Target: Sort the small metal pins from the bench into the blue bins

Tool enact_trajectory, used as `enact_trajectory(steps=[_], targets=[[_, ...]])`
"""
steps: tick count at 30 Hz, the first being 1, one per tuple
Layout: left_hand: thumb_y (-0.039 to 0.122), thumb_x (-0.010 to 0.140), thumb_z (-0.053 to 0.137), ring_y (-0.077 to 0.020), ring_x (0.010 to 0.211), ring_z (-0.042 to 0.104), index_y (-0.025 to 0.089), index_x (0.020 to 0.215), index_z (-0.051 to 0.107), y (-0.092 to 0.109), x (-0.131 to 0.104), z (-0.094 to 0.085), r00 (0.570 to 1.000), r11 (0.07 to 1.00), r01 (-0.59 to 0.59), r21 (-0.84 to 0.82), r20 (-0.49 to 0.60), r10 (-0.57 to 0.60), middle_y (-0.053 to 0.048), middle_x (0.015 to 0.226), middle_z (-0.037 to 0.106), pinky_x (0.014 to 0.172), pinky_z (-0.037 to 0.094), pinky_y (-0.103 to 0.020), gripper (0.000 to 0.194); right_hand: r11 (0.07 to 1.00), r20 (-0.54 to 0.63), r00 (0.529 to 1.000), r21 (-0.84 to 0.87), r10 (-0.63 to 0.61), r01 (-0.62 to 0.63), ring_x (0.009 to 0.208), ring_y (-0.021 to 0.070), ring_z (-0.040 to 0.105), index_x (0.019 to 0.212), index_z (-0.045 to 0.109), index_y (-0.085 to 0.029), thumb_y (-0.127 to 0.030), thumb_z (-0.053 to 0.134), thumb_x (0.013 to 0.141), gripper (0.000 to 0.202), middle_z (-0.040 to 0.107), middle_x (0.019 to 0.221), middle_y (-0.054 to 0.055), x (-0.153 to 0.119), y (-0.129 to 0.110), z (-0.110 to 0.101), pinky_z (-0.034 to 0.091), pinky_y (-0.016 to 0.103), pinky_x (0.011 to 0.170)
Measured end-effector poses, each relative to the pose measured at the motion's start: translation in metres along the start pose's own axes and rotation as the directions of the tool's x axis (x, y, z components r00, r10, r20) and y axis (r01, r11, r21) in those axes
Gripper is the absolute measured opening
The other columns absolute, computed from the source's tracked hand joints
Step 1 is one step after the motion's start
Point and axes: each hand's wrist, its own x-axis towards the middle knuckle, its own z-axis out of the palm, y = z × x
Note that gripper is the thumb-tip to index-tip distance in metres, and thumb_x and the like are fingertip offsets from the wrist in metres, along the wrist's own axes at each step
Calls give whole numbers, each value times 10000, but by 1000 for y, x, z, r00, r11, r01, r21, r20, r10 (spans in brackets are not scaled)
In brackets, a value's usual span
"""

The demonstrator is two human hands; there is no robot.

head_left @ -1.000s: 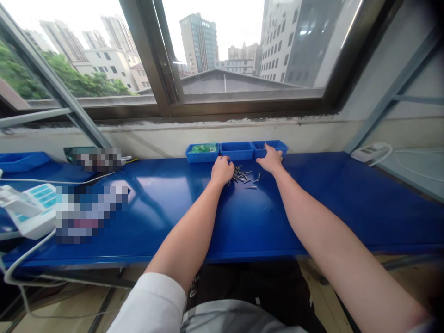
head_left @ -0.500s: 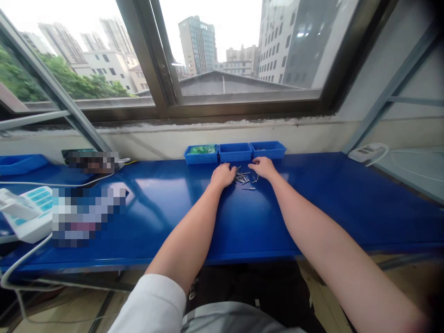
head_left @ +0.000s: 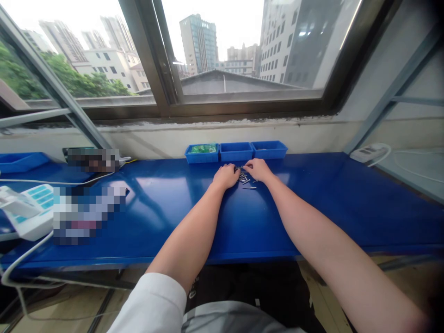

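A small heap of thin silver metal pins (head_left: 243, 177), screw-like or nail-like, lies on the blue table (head_left: 166, 212). My left hand (head_left: 227, 175) rests at the heap's left edge, fingers bent together and partly hidden by the back of the hand. From the right, my right hand (head_left: 258, 169) reaches into the far side of the heap with thumb and fingers drawn together. What is between the fingertips of either hand is too small to make out. One pin lies loose on the near side of the heap.
Three blue bins stand against the wall: the left bin (head_left: 202, 159) holds green packets, the middle bin (head_left: 236, 157) is beside it, and the right bin (head_left: 269, 155) has small pieces. A white device (head_left: 33, 222) and cables are left. A power strip (head_left: 369, 152) lies right.
My right hand has moved left, onto the heap and nearer my left hand. The left hand has shifted slightly right, against the pins.
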Motion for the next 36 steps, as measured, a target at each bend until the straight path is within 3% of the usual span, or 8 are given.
enact_trajectory(steps=[9, 18, 23, 27, 32, 36], targets=[[428, 906, 393, -262, 1015, 608, 165, 1087, 587, -4, 3, 5, 1000, 999, -23, -39, -2, 23, -141, 1086, 656, 856, 459, -348, 374, 997, 5, 998, -30, 67, -67, 794, 198, 619, 860, 691, -209, -462, 486, 879, 326, 704, 838, 67, -1, -7, 0, 403, 267, 654], [395, 905, 415, -257, 1032, 606, 175, 1090, 592, -3, 1, 3, 999, 998, -38, -57, -2, 38, -130, 1097, 659, 874, 463, -347, 337, 994, 69, 994, 57, 88, -92, 772, 167, 609, 841, 694, -210, -314, 582, 810, 156, 705, 850, 38, 2, -3, 1, 411, 253, 682], [380, 901, 443, -248, 1057, 596, 174, 1157, 571, -2, 2, 2, 994, 994, -71, -86, -86, 64, -116, 1158, 641, 904, 453, -336, 353, 990, -16, 995, 102, 96, -94, 781, 171, 597, 856, 668, -182, -282, 518, 847, 181, 694, 857, 54, 3, -1, 1, 411, 259, 709], [339, 902, 456, -226, 1054, 590, 174, 1170, 564, -1, 3, 3, 971, 986, -141, -93, -209, 119, -101, 1157, 636, 923, 440, -318, 333, 982, -69, 996, 185, 50, -37, 759, 161, 587, 792, 645, -161, -272, 442, 878, 247, 677, 809, 50, 2, -3, -3, 407, 254, 701], [275, 914, 430, -187, 939, 604, 201, 984, 621, -1, 4, 1, 950, 978, -177, -110, -281, 140, -65, 995, 665, 861, 451, -285, 216, 953, -78, 996, 296, -42, 63, 700, 152, 575, 718, 625, -153, -313, 447, 864, 281, 660, 721, 33, 3, -8, -8, 426, 260, 680], [262, 913, 433, -176, 903, 604, 203, 939, 627, -1, 3, -2, 950, 981, -143, -132, -296, 99, -56, 964, 668, 838, 456, -277, 205, 815, -112, 993, 574, -21, 82, 710, 168, 611, 806, 658, -147, -373, 568, 773, 246, 679, 743, 46, 3, -11, -8, 476, 287, 690]])
